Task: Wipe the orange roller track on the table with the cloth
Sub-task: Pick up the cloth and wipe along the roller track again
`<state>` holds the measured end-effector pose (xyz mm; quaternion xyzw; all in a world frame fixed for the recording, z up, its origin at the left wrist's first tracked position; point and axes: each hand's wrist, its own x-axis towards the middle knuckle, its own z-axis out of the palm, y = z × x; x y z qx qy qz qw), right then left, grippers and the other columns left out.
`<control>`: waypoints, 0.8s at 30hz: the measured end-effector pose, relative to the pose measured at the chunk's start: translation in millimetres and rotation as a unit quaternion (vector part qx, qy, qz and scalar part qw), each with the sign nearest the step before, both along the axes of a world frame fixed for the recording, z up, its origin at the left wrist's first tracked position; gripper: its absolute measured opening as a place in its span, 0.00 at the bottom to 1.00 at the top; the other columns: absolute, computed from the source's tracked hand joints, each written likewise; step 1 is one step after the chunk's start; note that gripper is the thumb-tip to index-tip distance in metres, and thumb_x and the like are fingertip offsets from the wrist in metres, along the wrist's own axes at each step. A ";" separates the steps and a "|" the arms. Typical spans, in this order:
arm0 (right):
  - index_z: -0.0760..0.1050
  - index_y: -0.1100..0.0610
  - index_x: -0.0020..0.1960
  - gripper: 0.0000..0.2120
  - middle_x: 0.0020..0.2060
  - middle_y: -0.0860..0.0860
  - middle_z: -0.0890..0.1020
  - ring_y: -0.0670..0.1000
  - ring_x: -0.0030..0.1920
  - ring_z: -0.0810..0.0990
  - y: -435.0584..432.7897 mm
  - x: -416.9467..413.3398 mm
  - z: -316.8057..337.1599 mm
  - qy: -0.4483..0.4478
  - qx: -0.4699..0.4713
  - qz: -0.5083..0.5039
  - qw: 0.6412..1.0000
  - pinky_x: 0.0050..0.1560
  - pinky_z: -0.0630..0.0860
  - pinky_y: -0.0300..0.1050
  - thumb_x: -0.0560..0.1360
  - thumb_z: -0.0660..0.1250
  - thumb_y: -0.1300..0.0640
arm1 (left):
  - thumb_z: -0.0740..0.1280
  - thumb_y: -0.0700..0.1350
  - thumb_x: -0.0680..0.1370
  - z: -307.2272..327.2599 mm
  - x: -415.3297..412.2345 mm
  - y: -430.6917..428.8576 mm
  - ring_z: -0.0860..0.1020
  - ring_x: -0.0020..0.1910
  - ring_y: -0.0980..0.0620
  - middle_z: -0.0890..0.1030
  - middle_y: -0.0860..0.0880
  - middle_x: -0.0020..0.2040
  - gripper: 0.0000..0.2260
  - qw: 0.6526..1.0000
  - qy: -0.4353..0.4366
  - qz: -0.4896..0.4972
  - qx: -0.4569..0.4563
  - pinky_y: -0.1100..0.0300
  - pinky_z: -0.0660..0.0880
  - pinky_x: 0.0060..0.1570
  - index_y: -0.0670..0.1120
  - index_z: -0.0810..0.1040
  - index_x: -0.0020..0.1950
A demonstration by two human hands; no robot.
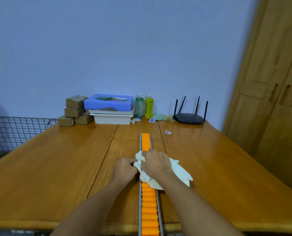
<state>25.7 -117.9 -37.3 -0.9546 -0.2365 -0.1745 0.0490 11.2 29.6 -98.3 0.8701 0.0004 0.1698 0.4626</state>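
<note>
A: Why 2 hands on it?

B: Right hand (156, 165) lies palm-down, fingers curled, pressing the cloth (175, 172) onto the orange roller track (148, 208) beneath it. Left hand (124, 168), just beside, seems to pinch the cloth's bunched edge (likely to stop it slipping).

A: Track position?

B: Runs lengthwise along the table (48, 167), under both wrists.

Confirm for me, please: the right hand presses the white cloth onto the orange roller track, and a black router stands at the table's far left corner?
Not quite. The right hand does press the white cloth onto the orange roller track, but the black router stands toward the table's far right, as the head view shows.
</note>
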 end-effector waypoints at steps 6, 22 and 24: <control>0.76 0.53 0.59 0.11 0.51 0.53 0.78 0.56 0.46 0.80 -11.9 -2.9 -0.2 -0.028 -0.039 -0.011 0.999 0.39 0.67 0.46 0.79 0.63 0.52 | 0.71 0.46 0.77 7.3 -5.2 -4.1 0.83 0.40 0.56 0.87 0.57 0.40 0.07 0.999 0.009 0.003 0.050 0.56 0.80 0.40 0.53 0.89 0.50; 0.79 0.54 0.49 0.07 0.42 0.50 0.81 0.51 0.35 0.75 -62.2 -26.7 -4.5 -0.007 -0.078 -0.069 0.995 0.36 0.70 0.44 0.77 0.62 0.55 | 0.65 0.44 0.82 23.1 -30.9 -23.9 0.81 0.44 0.55 0.84 0.52 0.46 0.09 0.980 0.040 0.056 0.188 0.58 0.80 0.44 0.49 0.85 0.55; 0.80 0.53 0.51 0.08 0.43 0.50 0.80 0.50 0.36 0.75 -69.0 -32.9 -4.8 -0.008 -0.072 -0.071 0.995 0.36 0.70 0.44 0.78 0.62 0.54 | 0.65 0.44 0.82 23.6 -37.3 -24.7 0.81 0.46 0.56 0.85 0.52 0.49 0.09 0.981 0.045 0.045 0.182 0.61 0.78 0.45 0.48 0.85 0.57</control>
